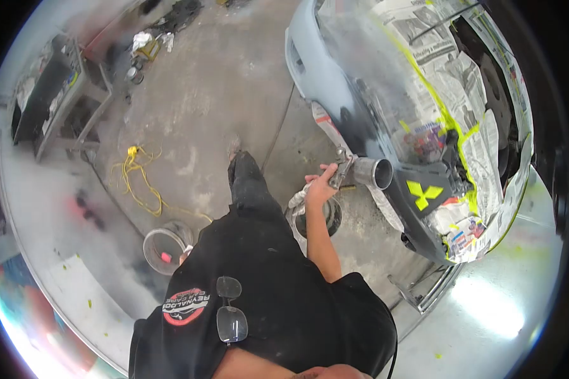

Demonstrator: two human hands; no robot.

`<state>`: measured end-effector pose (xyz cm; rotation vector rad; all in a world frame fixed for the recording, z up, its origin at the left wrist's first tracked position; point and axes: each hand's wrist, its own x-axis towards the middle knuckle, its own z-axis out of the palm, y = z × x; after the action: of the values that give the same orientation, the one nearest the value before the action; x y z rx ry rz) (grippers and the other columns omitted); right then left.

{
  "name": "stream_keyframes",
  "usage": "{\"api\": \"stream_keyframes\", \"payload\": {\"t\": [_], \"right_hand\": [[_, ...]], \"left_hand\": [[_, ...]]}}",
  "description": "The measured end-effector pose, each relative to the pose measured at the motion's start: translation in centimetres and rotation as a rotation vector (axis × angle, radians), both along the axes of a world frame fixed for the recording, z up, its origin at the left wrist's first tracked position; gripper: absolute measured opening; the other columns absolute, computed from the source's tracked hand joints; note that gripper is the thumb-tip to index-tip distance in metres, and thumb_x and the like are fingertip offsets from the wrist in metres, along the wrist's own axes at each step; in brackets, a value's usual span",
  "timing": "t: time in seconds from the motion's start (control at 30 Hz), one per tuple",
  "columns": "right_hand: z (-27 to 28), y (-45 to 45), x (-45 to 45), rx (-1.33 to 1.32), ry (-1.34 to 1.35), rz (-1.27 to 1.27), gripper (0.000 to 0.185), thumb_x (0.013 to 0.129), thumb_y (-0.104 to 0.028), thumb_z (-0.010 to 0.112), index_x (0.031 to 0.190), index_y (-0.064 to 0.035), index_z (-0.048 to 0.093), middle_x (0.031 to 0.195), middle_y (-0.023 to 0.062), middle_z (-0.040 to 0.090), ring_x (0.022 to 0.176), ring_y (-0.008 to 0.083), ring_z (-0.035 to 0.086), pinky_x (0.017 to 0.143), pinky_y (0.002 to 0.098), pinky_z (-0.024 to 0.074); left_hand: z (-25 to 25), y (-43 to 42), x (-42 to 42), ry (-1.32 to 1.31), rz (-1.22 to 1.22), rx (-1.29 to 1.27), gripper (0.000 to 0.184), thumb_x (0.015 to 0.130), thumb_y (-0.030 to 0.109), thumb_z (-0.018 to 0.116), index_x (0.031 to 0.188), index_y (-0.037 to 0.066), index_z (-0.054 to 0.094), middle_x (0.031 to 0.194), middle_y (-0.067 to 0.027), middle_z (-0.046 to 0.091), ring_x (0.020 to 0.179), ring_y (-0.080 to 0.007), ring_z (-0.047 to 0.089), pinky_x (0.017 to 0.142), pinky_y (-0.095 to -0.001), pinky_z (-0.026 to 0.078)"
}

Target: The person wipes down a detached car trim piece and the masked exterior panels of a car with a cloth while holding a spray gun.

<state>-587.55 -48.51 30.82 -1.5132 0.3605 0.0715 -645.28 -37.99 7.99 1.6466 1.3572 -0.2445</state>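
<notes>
My right hand (321, 184) is closed round a metal spray gun (342, 169), whose silver cup (373, 172) points toward a car's front bumper (395, 189). Newspaper (464, 95) and yellow-green tape (423, 74) cover much of the car front, and a yellow-green three-diamond emblem (425, 194) shows on the dark part. Only a sliver of my left hand (184, 256) appears at the left edge of my black shirt, beside a bucket (150, 247) with a pink item inside; its fingers are mostly hidden.
Below my right forearm, another bucket (338, 218) stands on the floor. A yellow cord (129, 180) lies at the left and runs toward my legs. A grey stand (82, 104) is at the upper left, with a can (134, 75) nearby. Metal stand legs (423, 297) reach out below the bumper.
</notes>
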Motion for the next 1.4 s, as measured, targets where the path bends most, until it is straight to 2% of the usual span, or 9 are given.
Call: {"api": "stream_keyframes", "payload": {"t": [0.13, 0.23, 0.33, 0.5, 0.77, 0.83, 0.93, 1.23, 1.4], "right_hand": [[-0.3, 5.8, 3.6, -0.065, -0.026, 0.017, 0.042, 0.106, -0.042, 0.055, 0.109, 0.0001, 0.054, 0.091, 0.0096, 0.064, 0.047, 0.0175, 0.060, 0.045, 0.0295, 0.0431], [0.1, 10.5, 6.6, -0.076, -0.025, 0.009, 0.045, 0.106, -0.046, 0.054, 0.111, -0.0008, 0.051, 0.098, 0.0091, 0.063, 0.047, 0.0193, 0.061, 0.041, 0.0305, 0.0415], [2.1, 15.8, 8.9, -0.048, -0.045, 0.002, 0.036, 0.106, -0.038, 0.057, 0.108, -0.0021, 0.055, 0.087, 0.0084, 0.064, 0.049, 0.0161, 0.061, 0.046, 0.0297, 0.0423], [2.1, 21.1, 12.2, -0.019, -0.002, 0.072, 0.046, 0.106, -0.047, 0.053, 0.113, -0.0015, 0.052, 0.100, 0.0075, 0.065, 0.050, 0.0169, 0.062, 0.045, 0.0288, 0.0446], [4.4, 27.2, 16.2, 0.025, -0.053, 0.012, 0.045, 0.106, -0.046, 0.054, 0.114, -0.0014, 0.053, 0.098, 0.0081, 0.066, 0.048, 0.0163, 0.062, 0.043, 0.0283, 0.0440], [5.0, 28.6, 17.2, 0.032, -0.063, 0.007, 0.045, 0.106, -0.045, 0.054, 0.114, -0.0013, 0.052, 0.096, 0.0083, 0.066, 0.047, 0.0165, 0.061, 0.042, 0.0282, 0.0429], [6.9, 31.3, 18.7, 0.040, -0.016, -0.060, 0.044, 0.106, -0.044, 0.055, 0.114, -0.0008, 0.053, 0.092, 0.0087, 0.066, 0.045, 0.0166, 0.059, 0.039, 0.0283, 0.0409], [12.0, 40.6, 27.4, 0.163, -0.199, -0.210, 0.049, 0.106, -0.048, 0.053, 0.119, -0.0004, 0.055, 0.089, 0.0110, 0.066, 0.040, 0.0183, 0.053, 0.037, 0.0289, 0.0397], [16.5, 47.6, 28.3, 0.262, -0.192, -0.318, 0.051, 0.103, -0.055, 0.053, 0.110, -0.0047, 0.056, 0.090, 0.0100, 0.064, 0.042, 0.0193, 0.053, 0.038, 0.0327, 0.0400]], "left_hand": [[0.0, 8.1, 3.9, 0.057, -0.038, -0.010, 0.043, 0.087, 0.026, 0.068, 0.125, 0.005, 0.068, 0.110, -0.0275, 0.072, 0.107, -0.0440, 0.069, 0.093, -0.0490, 0.054], [1.3, 16.1, 7.5, 0.064, -0.091, 0.042, 0.044, 0.087, 0.026, 0.068, 0.126, 0.005, 0.067, 0.111, -0.0279, 0.072, 0.108, -0.0441, 0.068, 0.093, -0.0491, 0.054], [3.0, 24.9, 11.7, 0.003, -0.167, 0.212, 0.045, 0.087, 0.026, 0.068, 0.127, 0.004, 0.067, 0.112, -0.0283, 0.071, 0.109, -0.0441, 0.068, 0.094, -0.0491, 0.053], [11.0, 37.3, 23.8, 0.134, 0.112, 0.294, 0.050, 0.088, 0.028, 0.068, 0.130, 0.001, 0.064, 0.118, -0.0297, 0.069, 0.117, -0.0420, 0.065, 0.099, -0.0481, 0.050], [13.1, 45.3, 33.5, -0.026, -0.028, 0.223, 0.052, 0.088, 0.029, 0.066, 0.130, -0.002, 0.064, 0.121, -0.0269, 0.069, 0.114, -0.0422, 0.065, 0.098, -0.0457, 0.050], [9.6, 47.0, 33.0, 0.189, -0.129, 0.243, 0.053, 0.089, 0.031, 0.067, 0.131, -0.001, 0.063, 0.122, -0.0284, 0.067, 0.115, -0.0433, 0.063, 0.098, -0.0462, 0.050], [3.3, 49.9, 30.0, 0.197, -0.222, 0.239, 0.058, 0.087, 0.036, 0.073, 0.131, -0.001, 0.062, 0.121, -0.0295, 0.067, 0.114, -0.0444, 0.064, 0.095, -0.0483, 0.051], [1.1, 65.2, 34.4, 0.156, -0.400, 0.036, 0.060, 0.086, 0.036, 0.074, 0.131, -0.001, 0.062, 0.121, -0.0297, 0.067, 0.114, -0.0445, 0.064, 0.095, -0.0484, 0.051], [2.5, 78.0, 40.6, 0.094, -0.507, 0.054, 0.061, 0.085, 0.037, 0.074, 0.131, -0.001, 0.062, 0.122, -0.0297, 0.067, 0.115, -0.0445, 0.064, 0.095, -0.0485, 0.051]]}}
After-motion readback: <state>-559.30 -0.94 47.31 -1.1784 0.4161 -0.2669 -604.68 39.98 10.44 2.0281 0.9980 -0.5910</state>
